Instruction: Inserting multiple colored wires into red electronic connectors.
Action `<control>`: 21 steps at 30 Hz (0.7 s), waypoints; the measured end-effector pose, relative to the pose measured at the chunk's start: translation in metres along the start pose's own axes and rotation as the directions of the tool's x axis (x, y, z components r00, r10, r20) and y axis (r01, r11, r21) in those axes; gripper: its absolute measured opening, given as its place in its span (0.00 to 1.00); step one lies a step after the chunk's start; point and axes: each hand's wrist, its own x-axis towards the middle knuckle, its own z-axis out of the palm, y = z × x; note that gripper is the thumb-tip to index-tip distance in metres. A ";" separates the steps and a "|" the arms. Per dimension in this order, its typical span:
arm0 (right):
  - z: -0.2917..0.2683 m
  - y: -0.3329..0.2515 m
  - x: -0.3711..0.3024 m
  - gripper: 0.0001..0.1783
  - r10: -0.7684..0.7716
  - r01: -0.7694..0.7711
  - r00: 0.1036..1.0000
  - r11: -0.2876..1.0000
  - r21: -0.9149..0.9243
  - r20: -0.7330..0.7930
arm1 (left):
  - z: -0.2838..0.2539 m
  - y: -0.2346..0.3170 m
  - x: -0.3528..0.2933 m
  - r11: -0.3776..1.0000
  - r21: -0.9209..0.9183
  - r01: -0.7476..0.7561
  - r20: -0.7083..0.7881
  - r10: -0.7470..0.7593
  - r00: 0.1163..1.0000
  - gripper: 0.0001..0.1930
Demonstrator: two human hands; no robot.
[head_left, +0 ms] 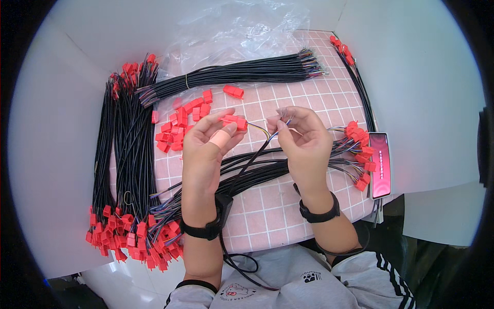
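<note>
Red connector, left fingers closed around it, right fingers pinching wires

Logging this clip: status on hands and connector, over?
Left hand holding red connector. Right hand pinching thin wires. Cable bundle runs beneath both wrists.

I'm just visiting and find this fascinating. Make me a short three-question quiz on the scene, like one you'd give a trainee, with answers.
1. Which hand holds a red plastic piece with thin wires running from it?
2. True or false: the phone lies to the right of the person's right hand.
3. What lies beyond the tied bundle of black cables, farther from the person?
A. a blue cup
B. a clear plastic sheet
C. a wooden ruler

Key
1. The left hand.
2. True.
3. B.
</note>
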 end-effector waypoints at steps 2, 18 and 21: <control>0.001 0.000 0.001 0.10 0.003 -0.003 1.000 1.000 0.007 0.005 | 0.000 0.000 0.000 1.000 0.006 -0.004 0.001 0.004 1.000 0.16; -0.001 0.002 0.004 0.09 0.000 0.000 1.000 0.999 0.034 0.016 | 0.004 0.000 0.002 1.000 0.004 -0.018 0.020 0.018 1.000 0.15; -0.001 -0.001 0.004 0.09 0.043 -0.043 0.999 0.999 -0.008 0.007 | 0.003 -0.002 0.002 0.999 0.037 -0.035 0.049 0.033 0.998 0.15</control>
